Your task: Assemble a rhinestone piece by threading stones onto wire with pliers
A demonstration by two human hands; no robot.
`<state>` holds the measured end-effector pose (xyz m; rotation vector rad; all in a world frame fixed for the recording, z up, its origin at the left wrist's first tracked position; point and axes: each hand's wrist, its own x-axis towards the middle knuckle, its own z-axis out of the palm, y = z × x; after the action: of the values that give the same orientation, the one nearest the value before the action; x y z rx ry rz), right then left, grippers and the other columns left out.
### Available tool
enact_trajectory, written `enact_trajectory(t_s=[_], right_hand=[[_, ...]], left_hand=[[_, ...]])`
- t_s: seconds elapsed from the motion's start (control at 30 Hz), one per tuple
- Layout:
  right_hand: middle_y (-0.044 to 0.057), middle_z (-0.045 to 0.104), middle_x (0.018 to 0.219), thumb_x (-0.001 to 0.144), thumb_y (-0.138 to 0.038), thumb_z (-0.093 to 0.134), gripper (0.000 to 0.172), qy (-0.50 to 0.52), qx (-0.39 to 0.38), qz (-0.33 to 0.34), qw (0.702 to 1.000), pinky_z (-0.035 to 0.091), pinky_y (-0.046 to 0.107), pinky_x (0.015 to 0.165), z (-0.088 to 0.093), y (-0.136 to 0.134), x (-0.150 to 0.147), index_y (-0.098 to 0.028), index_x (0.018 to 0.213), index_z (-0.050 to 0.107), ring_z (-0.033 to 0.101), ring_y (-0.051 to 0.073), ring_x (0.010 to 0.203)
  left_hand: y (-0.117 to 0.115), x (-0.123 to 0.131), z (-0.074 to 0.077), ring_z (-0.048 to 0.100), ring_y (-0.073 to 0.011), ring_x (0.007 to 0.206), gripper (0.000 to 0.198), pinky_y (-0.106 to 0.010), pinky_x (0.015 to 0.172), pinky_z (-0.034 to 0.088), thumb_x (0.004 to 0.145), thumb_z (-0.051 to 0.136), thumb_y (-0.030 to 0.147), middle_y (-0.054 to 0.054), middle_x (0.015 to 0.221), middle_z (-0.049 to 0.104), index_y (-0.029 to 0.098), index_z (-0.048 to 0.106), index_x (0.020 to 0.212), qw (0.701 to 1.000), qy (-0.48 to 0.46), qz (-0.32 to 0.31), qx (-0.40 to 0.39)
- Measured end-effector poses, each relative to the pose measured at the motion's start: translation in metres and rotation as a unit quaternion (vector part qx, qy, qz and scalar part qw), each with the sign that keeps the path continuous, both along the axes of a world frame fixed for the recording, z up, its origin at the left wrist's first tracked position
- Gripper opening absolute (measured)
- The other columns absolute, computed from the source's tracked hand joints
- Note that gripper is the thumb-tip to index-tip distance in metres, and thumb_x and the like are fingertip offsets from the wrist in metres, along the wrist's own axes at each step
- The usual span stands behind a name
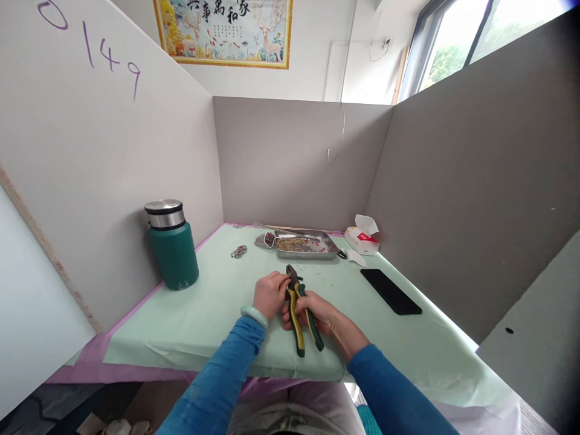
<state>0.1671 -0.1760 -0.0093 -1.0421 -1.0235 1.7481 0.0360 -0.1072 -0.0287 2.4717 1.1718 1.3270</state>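
The pliers (298, 338) sit near the front edge of the counter (203, 320), held between both hands just above its pale green sheet. The right hand (319, 314) wraps the green and yellow handles, its grip pressed together around them, with the handle ends sticking out toward the person. The left hand (270, 294) has its fingertips bunched at the pliers' head; the grip is pinched there, though whether anything small sits between the fingers is too fine to tell. A pale bangle (254, 315) circles the left wrist.

Farther back lies a metal tray (333, 249) with small bits in it. A tissue pack (361, 240) is just to its right, and a foil pouch (238, 251) lies to its left. A green flask (173, 251) stands at the left wall. A black phone (390, 291) lies flat to the right of the hands.
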Motion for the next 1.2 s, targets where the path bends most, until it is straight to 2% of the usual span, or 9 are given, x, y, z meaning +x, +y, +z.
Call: enact_trajectory(t_s=[0.1,0.27,0.5,0.67,0.77,0.9,0.97,1.07,1.2], right_hand=[[0.004,0.062,0.064,0.053,-0.008,0.050,0.022,-0.012,0.000,-0.019,1.000,0.055,0.037,0.061,-0.003,0.001,-0.002,-0.014,0.074,0.053,0.061,0.017,0.055],[0.003,0.056,0.051,0.059,-0.014,0.051,0.010,-0.039,0.003,-0.041,0.998,0.047,0.029,0.045,-0.008,0.004,-0.004,-0.014,0.068,0.052,0.055,0.016,0.043],[-0.001,0.054,0.057,0.054,-0.013,0.047,0.032,-0.011,0.025,-0.051,0.998,0.044,0.028,0.042,-0.011,0.004,-0.005,-0.014,0.085,0.052,0.051,0.014,0.045],[-0.001,0.053,0.059,0.054,-0.014,0.048,0.037,0.004,0.029,-0.043,0.999,0.042,0.026,0.043,-0.010,0.001,-0.003,-0.014,0.091,0.051,0.049,0.012,0.045],[-0.002,0.052,0.058,0.055,-0.014,0.049,0.037,0.011,0.030,-0.041,0.999,0.041,0.026,0.044,-0.010,0.000,-0.002,-0.013,0.092,0.050,0.048,0.012,0.046],[-0.002,0.051,0.057,0.055,-0.015,0.049,0.038,0.010,0.032,-0.045,0.998,0.041,0.026,0.043,-0.011,0.001,-0.003,-0.014,0.093,0.050,0.048,0.013,0.045],[-0.002,0.051,0.057,0.054,-0.015,0.048,0.038,0.005,0.032,-0.051,0.998,0.041,0.026,0.042,-0.012,0.003,-0.004,-0.014,0.092,0.050,0.049,0.013,0.045],[-0.001,0.052,0.055,0.053,-0.015,0.047,0.033,-0.009,0.029,-0.060,0.998,0.041,0.027,0.041,-0.012,0.003,-0.005,-0.014,0.086,0.051,0.048,0.013,0.043],[0.001,0.051,0.046,0.054,-0.016,0.046,0.018,-0.039,0.012,-0.057,0.998,0.040,0.027,0.040,-0.009,0.003,-0.005,-0.014,0.071,0.052,0.048,0.014,0.039]], left_hand=[[0.001,0.000,0.000,0.061,-0.0134,0.069,0.019,-0.023,0.066,0.045,0.085,0.052,0.018,-0.003,0.075,0.066,0.019,0.071,0.087,1.000,-0.011,-0.004,0.003],[0.000,0.001,0.000,0.061,-0.0137,0.067,0.018,-0.024,0.065,0.046,0.084,0.053,0.018,-0.004,0.075,0.068,0.019,0.071,0.086,0.999,-0.036,-0.010,0.002],[0.003,-0.003,0.002,0.062,-0.0129,0.068,0.016,-0.023,0.065,0.046,0.083,0.054,0.019,-0.003,0.075,0.068,0.018,0.069,0.081,0.996,-0.085,-0.008,-0.018],[0.008,-0.004,0.000,0.059,-0.0117,0.063,0.012,-0.023,0.062,0.046,0.082,0.057,0.024,-0.002,0.075,0.066,0.018,0.067,0.084,0.993,-0.115,0.013,-0.035],[0.011,-0.006,0.000,0.056,-0.0127,0.061,0.013,-0.026,0.062,0.046,0.079,0.061,0.028,-0.003,0.077,0.063,0.017,0.067,0.084,0.990,-0.128,0.042,-0.035],[0.011,-0.006,0.001,0.057,-0.0170,0.078,0.013,-0.029,0.073,0.046,0.078,0.062,0.028,-0.005,0.085,0.063,0.018,0.067,0.084,0.990,-0.128,0.049,-0.026],[0.009,-0.005,0.002,0.057,-0.0186,0.083,0.011,-0.031,0.077,0.045,0.079,0.060,0.026,-0.005,0.082,0.064,0.019,0.068,0.081,0.992,-0.119,0.044,-0.023],[0.004,-0.004,0.004,0.057,-0.0167,0.071,0.014,-0.029,0.071,0.045,0.081,0.056,0.024,-0.004,0.071,0.065,0.019,0.068,0.075,0.994,-0.105,0.028,-0.032],[-0.006,-0.003,0.006,0.056,-0.0136,0.058,0.020,-0.026,0.060,0.043,0.082,0.054,0.029,-0.003,0.065,0.066,0.018,0.067,0.072,0.994,-0.095,0.001,-0.049]])
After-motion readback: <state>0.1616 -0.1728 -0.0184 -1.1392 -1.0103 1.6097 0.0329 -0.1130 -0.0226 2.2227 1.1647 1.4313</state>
